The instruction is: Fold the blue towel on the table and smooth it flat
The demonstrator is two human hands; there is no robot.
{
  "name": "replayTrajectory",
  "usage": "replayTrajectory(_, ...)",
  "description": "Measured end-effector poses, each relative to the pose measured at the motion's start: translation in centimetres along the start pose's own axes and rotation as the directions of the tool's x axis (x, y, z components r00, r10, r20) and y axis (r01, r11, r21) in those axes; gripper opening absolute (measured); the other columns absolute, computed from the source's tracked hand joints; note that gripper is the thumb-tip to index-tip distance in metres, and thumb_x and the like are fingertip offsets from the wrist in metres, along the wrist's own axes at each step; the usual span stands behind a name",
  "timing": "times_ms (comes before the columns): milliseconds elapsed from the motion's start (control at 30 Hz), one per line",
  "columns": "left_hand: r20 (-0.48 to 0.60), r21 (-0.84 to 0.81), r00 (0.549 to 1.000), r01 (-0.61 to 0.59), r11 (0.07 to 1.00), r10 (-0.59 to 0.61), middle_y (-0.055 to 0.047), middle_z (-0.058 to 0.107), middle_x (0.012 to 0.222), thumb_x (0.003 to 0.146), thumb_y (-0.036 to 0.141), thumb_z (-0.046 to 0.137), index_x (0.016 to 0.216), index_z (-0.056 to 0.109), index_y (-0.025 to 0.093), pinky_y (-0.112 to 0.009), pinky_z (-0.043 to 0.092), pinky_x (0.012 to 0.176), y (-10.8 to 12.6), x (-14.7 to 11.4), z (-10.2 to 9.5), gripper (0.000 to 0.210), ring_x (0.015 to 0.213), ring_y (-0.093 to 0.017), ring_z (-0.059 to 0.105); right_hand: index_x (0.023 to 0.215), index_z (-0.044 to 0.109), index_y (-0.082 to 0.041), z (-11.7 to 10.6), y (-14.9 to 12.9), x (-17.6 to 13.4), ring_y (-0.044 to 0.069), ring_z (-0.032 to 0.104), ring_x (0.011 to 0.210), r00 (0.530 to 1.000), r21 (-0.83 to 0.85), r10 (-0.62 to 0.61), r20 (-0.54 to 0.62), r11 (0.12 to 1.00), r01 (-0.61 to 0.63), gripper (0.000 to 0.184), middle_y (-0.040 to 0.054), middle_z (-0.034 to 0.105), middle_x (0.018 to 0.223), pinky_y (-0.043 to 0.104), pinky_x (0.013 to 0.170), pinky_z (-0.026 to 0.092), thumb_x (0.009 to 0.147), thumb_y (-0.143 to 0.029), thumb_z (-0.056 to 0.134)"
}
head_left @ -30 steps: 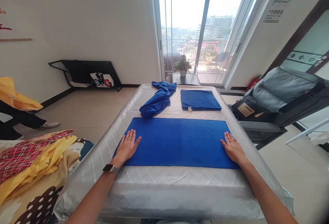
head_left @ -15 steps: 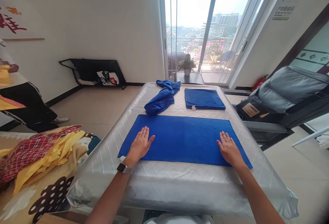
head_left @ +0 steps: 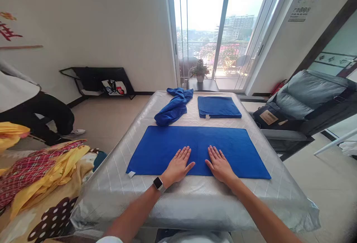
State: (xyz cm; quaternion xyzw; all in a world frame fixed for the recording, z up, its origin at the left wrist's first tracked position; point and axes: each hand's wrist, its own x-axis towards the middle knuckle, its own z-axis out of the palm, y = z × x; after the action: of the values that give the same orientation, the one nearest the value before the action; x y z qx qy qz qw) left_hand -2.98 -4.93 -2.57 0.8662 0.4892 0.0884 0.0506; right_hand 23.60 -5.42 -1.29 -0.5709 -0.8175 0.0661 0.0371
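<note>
Far left: heap of clothes (head_left: pixel 47 172), beside the tabletop (head_left: pixel 195 194) on its left. Then the blue towel (head_left: pixel 198 137), flat and face up to the hands, long axis running left–right across the tabletop; white tag (head_left: pixel 131 174) at its near left corner. Behind its left half, a crumpled blue cloth (head_left: pixel 173 106), its near end at the towel's back edge; contact cannot be told. Left hand (head_left: pixel 180 164): palm down, fingers extended, thumb out, left of the towel's middle. Right hand (head_left: pixel 219 164): same pose, right of the middle, grasping nothing. Both rest on the towel about equally, wrists crossing its near long edge; a strip of towel shows between them. More towel extends outward past each hand to its short edges. Tabletop cover borders every side. Back right: folded blue stack (head_left: pixel 219 107), apart from the towel. Far right: armchair (head_left: pixel 312 94).
</note>
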Motion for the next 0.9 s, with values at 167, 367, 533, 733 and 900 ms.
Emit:
replayTrajectory(167, -0.057, 0.121, 0.958, 0.288, 0.95, -0.283, -0.012, 0.028, 0.171, 0.107, 0.063, 0.015, 0.165, 0.029, 0.013, -0.05, 0.021, 0.13, -9.1, -7.4, -0.3, 0.078, 0.16, -0.027, 0.023, 0.167, 0.027, -0.009, 0.0, 9.8, -4.6, 0.025, 0.017, 0.161, 0.956, -0.056, 0.288, -0.059, 0.955, -0.291, 0.074, 0.0104, 0.024, 0.173, 0.047, 0.132, 0.014, 0.107, -0.052, 0.023)
replayTrajectory(367, -0.082, 0.128, 0.783, 0.622, 0.773, -0.616, -0.02, 0.025, 0.171, 0.104, 0.059, 0.01, 0.164, 0.027, 0.002, -0.055, 0.022, 0.128, -17.0, -14.9, -1.3, 0.084, 0.159, -0.034, 0.022, 0.166, 0.024, -0.002, -0.6, 15.6, -8.3, 0.025, 0.019, 0.161, 0.897, -0.08, 0.437, -0.061, 0.894, -0.441, 0.077, 0.0142, 0.022, 0.173, 0.045, 0.132, 0.016, 0.106, -0.05, 0.021)
replayTrajectory(533, -0.103, 0.136, 0.774, 0.633, 0.762, -0.625, -0.024, 0.029, 0.168, 0.104, 0.061, 0.013, 0.161, 0.031, -0.003, -0.055, 0.02, 0.129, -15.8, -14.8, -3.0, 0.087, 0.159, -0.034, 0.025, 0.164, 0.029, -0.001, -1.6, 14.7, -8.4, 0.028, 0.023, 0.16, 0.886, -0.072, 0.459, -0.07, 0.883, -0.463, 0.073, 0.0151, 0.027, 0.172, 0.048, 0.13, 0.02, 0.108, -0.045, 0.019)
replayTrajectory(733, -0.178, 0.075, 0.88, 0.459, 0.885, -0.441, -0.021, 0.033, 0.168, 0.107, 0.063, 0.015, 0.161, 0.035, 0.005, -0.053, 0.028, 0.127, -8.4, -8.6, -3.5, 0.082, 0.157, -0.032, 0.029, 0.163, 0.035, -0.005, -2.0, 6.8, -5.5, 0.027, 0.026, 0.159, 0.929, -0.025, 0.335, -0.159, 0.939, -0.343, 0.066, 0.0139, 0.033, 0.17, 0.046, 0.129, 0.023, 0.109, -0.04, 0.02)
replayTrajectory(900, -0.065, 0.03, 0.996, -0.054, 0.998, 0.055, -0.013, 0.033, 0.169, 0.109, 0.059, 0.022, 0.164, 0.033, 0.013, -0.045, 0.026, 0.13, 1.9, -1.4, -1.6, 0.072, 0.158, -0.024, 0.028, 0.165, 0.033, -0.012, -0.9, -3.6, -1.7, 0.025, 0.023, 0.16, 0.998, 0.031, 0.043, -0.051, 0.999, -0.041, 0.065, 0.0096, 0.027, 0.172, 0.047, 0.13, 0.021, 0.11, -0.045, 0.023)
